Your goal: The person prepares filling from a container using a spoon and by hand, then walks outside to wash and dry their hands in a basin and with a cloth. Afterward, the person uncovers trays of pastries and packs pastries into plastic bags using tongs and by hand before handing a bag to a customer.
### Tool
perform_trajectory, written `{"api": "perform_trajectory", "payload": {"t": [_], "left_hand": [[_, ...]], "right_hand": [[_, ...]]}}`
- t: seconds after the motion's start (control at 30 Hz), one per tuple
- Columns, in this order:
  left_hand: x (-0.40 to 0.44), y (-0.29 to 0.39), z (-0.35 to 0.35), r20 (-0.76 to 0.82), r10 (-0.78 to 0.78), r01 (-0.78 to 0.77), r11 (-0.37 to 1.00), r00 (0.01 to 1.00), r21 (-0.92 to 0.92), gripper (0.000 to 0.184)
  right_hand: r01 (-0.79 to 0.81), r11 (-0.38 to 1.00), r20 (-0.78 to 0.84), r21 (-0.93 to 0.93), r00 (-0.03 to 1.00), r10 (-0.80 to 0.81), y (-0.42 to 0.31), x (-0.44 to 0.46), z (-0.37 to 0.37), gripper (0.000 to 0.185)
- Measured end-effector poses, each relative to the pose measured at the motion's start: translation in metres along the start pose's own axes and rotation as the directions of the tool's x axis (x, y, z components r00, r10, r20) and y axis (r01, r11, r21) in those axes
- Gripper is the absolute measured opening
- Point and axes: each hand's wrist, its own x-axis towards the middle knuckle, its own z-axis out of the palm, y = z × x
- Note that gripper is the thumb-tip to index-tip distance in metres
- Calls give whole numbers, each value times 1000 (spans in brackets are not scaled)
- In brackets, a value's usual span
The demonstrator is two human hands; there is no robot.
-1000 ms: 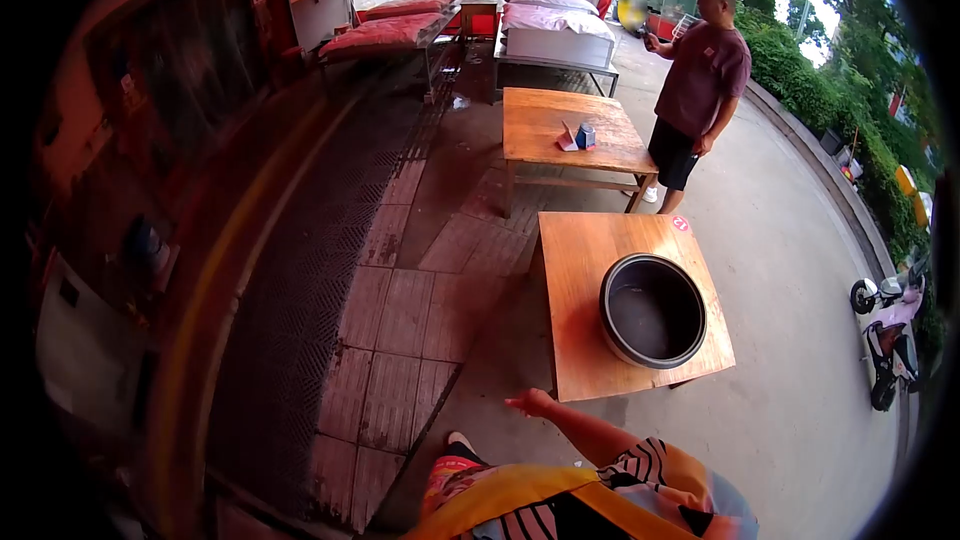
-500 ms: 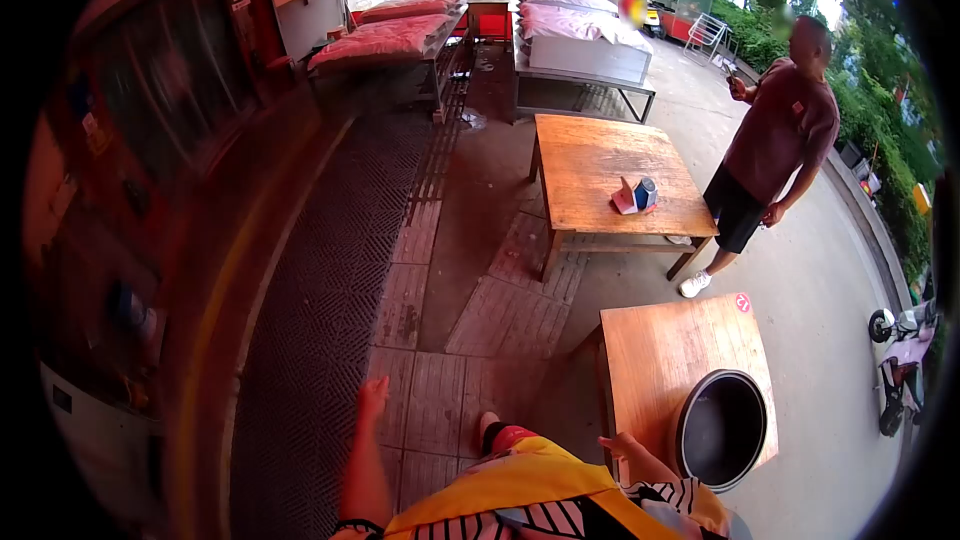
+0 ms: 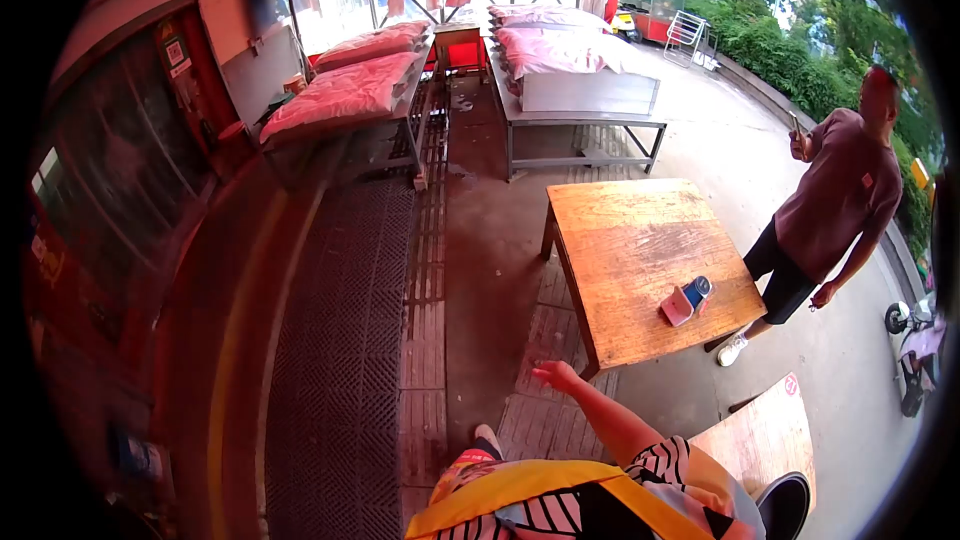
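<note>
At nine o'clock we see a dark door (image 3: 115, 210), and at eight o'clock a bumpy mat (image 3: 330, 340). Near eleven o'clock there is a puffy pink cover (image 3: 345, 98). Our right hand (image 3: 556, 374) is at five o'clock, near a leg of the big wooden table (image 3: 630, 230). We cannot tell if its fingers are together or apart. Our left hand is out of sight, so we cannot tell about its fingers. The big wooden table stands at three o'clock, with a little pink box (image 3: 676, 310) and a blue tub (image 3: 697, 289) close together on top. At four o'clock we have a small wooden table (image 3: 755, 435) and part of a black pot (image 3: 788, 500). At three o'clock, past the big table, stands a person (image 3: 840, 195).
</note>
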Motion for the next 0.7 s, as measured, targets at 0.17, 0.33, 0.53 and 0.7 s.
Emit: {"api": "perform_trajectory", "payload": {"t": [0.17, 0.33, 0.53, 0.7], "left_hand": [[31, 390, 116, -38, 709, -682, 690, 704, 242, 19], [-203, 800, 173, 267, 933, -967, 255, 241, -20, 34], [-203, 985, 254, 427, 901, -975, 153, 70, -162, 80], [-55, 977, 244, 422, 429, -577, 747, 799, 332, 78]], "right_hand": [[-21, 933, 266, -359, 956, 124, 78, 73, -44, 51], [-706, 567, 133, 424, 668, 732, 97, 135, -126, 44], [-819, 477, 72, 318, 523, 849, 102, 347, -214, 46], [-309, 890, 133, -335, 920, 370, -21, 658, -320, 42]]}}
